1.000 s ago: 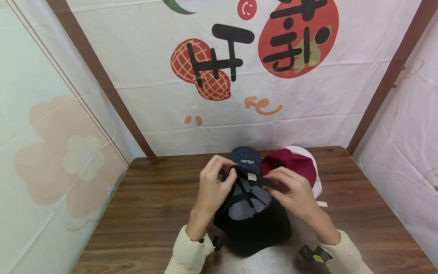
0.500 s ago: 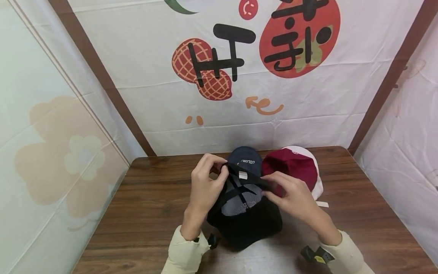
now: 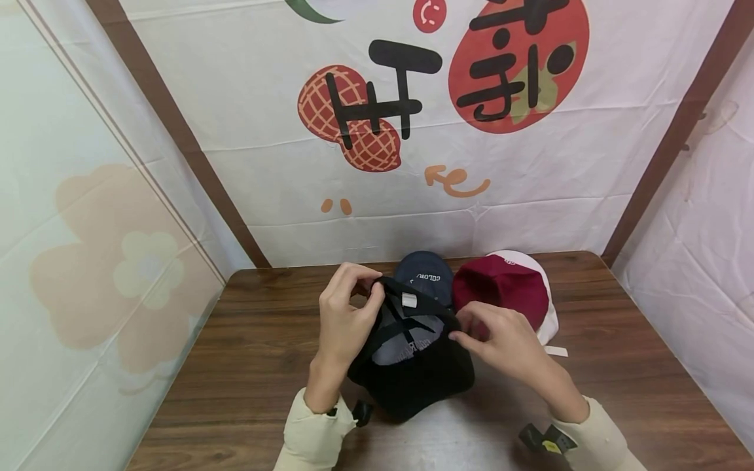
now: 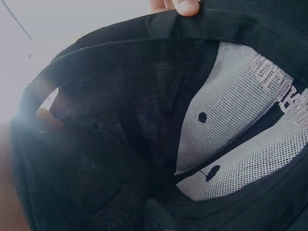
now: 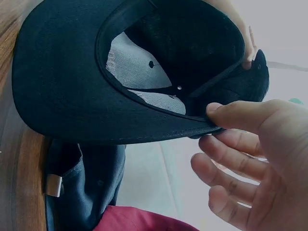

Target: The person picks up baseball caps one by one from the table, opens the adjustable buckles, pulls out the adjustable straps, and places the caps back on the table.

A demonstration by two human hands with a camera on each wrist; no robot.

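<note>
A black baseball cap (image 3: 412,383) is tipped so that its inside faces up, its brim towards me. My left hand (image 3: 343,317) pinches the far-left part of its rim. On the other side my right hand (image 3: 508,337) holds the rim between thumb and index finger, as the right wrist view shows, with the other fingers loosely bent below. Grey mesh lining (image 4: 226,96) and reversed lettering show inside the crown. A small white label (image 3: 409,300) sits on the inner band.
Behind the black cap lie a navy cap (image 3: 425,278) with white lettering and a maroon cap (image 3: 512,288) over a white one (image 3: 550,320). All are on a brown wooden table (image 3: 259,353). Printed fabric walls (image 3: 265,196) stand at the back and sides.
The black cap and my left hand have shifted left and slightly away from me. My right hand keeps hold of the right side of the rim and has moved little.
</note>
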